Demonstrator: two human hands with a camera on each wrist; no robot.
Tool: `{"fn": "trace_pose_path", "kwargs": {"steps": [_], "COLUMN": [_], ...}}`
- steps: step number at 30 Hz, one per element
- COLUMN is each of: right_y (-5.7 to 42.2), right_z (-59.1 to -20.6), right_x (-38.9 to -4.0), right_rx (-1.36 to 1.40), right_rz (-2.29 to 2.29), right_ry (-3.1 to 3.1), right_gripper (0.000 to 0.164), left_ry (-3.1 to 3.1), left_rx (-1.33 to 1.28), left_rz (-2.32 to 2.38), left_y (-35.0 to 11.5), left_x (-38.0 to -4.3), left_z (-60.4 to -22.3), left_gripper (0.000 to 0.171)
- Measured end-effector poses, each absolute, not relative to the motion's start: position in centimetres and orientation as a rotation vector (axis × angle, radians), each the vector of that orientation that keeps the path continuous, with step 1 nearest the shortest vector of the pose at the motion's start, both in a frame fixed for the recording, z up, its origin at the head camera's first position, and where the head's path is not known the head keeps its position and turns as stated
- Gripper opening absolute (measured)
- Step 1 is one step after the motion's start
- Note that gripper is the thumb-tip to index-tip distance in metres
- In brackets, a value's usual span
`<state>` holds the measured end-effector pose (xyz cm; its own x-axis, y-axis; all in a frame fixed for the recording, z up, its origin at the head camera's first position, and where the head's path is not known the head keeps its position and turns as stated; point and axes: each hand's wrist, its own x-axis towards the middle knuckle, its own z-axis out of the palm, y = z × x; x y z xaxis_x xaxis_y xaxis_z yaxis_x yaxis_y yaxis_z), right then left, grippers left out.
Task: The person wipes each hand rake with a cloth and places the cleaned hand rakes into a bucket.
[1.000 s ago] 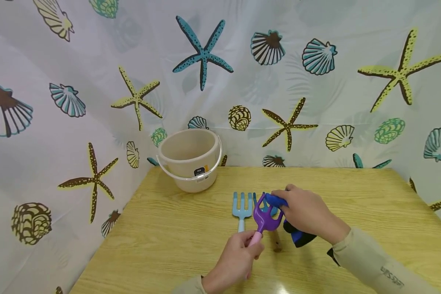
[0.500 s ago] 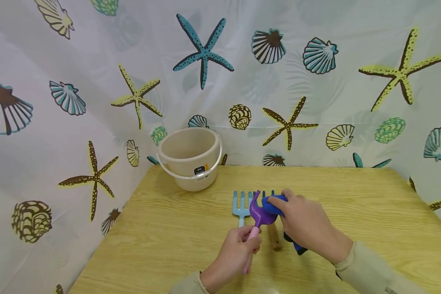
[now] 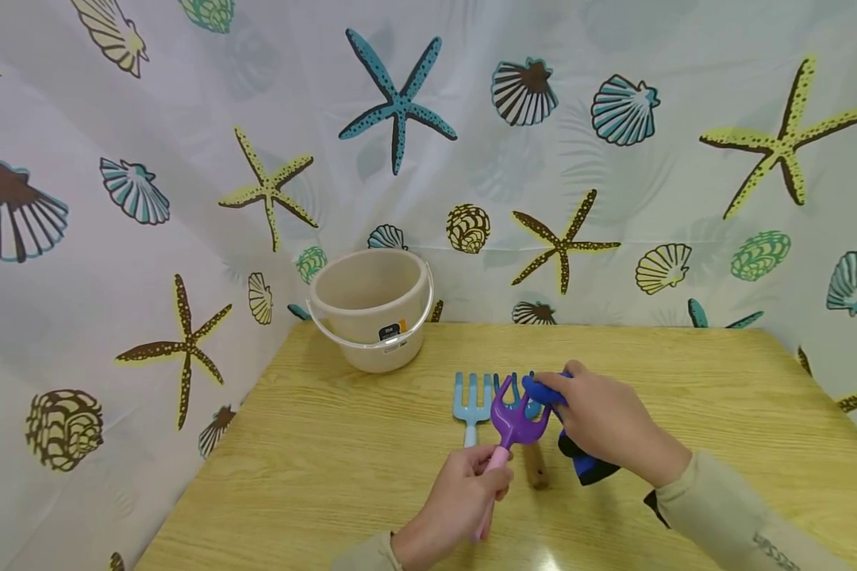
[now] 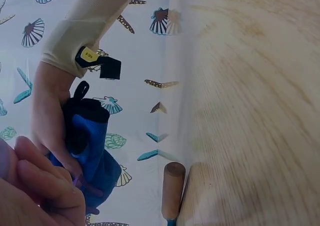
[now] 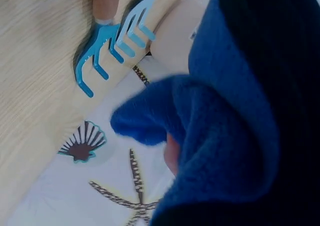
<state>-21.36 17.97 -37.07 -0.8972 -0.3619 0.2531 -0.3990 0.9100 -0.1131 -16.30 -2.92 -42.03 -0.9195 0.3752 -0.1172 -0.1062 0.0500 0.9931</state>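
My left hand [image 3: 464, 492] grips the pink handle of a small garden fork with a purple head [image 3: 517, 424], held above the table with its tines pointing away. My right hand [image 3: 610, 416] pinches a blue cloth with black edging [image 3: 543, 391] at the fork's right-hand tines; the loose end hangs below the hand. The cloth [image 5: 220, 136] fills much of the right wrist view. Behind the purple fork lie a light blue fork [image 3: 471, 412] and a darker blue hand rake [image 5: 102, 36] with a wooden handle [image 3: 536, 468]. The raised fork partly covers the rake in the head view.
A cream bucket [image 3: 353, 329] with a white handle stands at the table's back left corner. The wood-grain table [image 3: 314, 444] is bordered at the back and sides by a white curtain [image 3: 428, 206] printed with shells and starfish.
The cloth slid left over the purple fork's head, then back right to its outer tines, uncovering most of the head. The fork turned slightly in my left hand and back.
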Motion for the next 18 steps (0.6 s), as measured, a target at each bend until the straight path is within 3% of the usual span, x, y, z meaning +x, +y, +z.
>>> {"fn": "trace_pose_path", "kwargs": {"steps": [6, 18], "right_y": [16.6, 14.4], "right_z": [-37.6, -37.7], "right_x": [-19.5, -16.9], "right_rx": [0.657, 0.788], "right_rz": [0.046, 0.006], "right_ry": [-2.648, -2.641], "right_gripper": [0.043, 0.05], "left_ry": [1.994, 1.99], "left_rx": [0.256, 0.225], "left_rz": [1.972, 1.969], "left_y": [-2.7, -2.5], "left_x": [-16.6, -17.2], "left_z": [-42.0, -42.0], "left_gripper": [0.02, 0.015]}}
